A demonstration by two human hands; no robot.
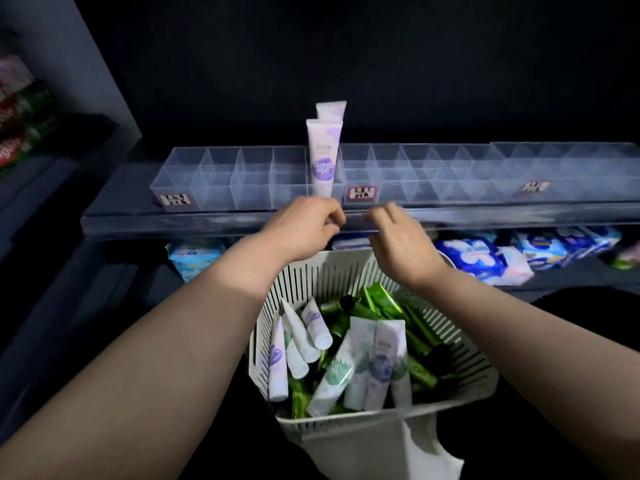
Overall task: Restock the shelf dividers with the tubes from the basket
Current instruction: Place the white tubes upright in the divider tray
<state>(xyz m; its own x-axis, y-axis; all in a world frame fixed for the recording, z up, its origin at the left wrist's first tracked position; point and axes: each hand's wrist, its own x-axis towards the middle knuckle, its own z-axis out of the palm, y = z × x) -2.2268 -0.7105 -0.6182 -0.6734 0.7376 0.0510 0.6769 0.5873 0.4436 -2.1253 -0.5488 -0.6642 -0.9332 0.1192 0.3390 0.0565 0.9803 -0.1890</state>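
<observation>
While you hover beside the dividers (pixel 221 174), left hand (pixel 304 221): curled, nothing seen inside (blurry)
right hand (pixel 398 237): loosely bent, empty
tubes (pixel 323 157): two upright mid-dividers, rest in near basket (pixel 460 344)

Two bare arms in shot: left forearm (pixel 156 358) and right forearm (pixel 519 334), uncovered all the way from the bottom edge of the frame up to the wrists. Left hand (pixel 304 220) bare, right hand (pixel 398 237) bare as well. The fingers (pixel 382 213) are blurred, no nail detail to call. That dark patch beyond the right forearm could be clothing; can't tell.
</observation>
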